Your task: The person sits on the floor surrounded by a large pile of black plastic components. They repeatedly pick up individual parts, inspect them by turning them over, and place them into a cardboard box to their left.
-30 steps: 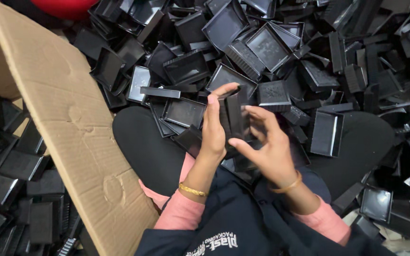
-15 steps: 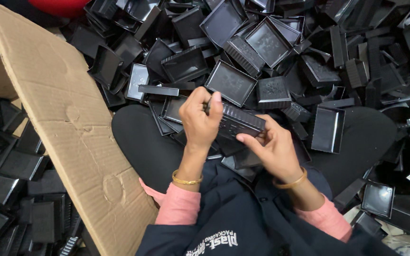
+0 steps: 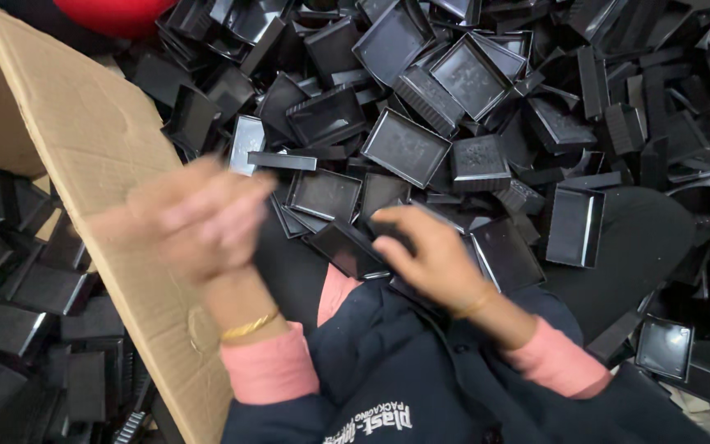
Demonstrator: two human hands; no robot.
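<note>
Everywhere, small black plastic trays: shallow, rectangular, thin-walled, some with ribbed outer sides, some with a dull stippled floor catching the light, heaped at every angle. Stiff brown cardboard box at left, flap matt and creased, with more of the same black trays packed inside and below it.

Left hand blurred, raised over the cardboard flap, fingers loosely curled; whether anything sits in it, impossible to tell. Thin gold bangle on that wrist, pink cuff below. Right hand low over the lap, fingers spread and bent, fingertips resting on a flat black tray just beside the knee; touching rather than clamped, hand partly open. Another gold bangle on that wrist.

Dark navy top with pink sleeves, black-clad knees poking through the pile. Trays covering the floor all around; a rounded red object at the top edge.
</note>
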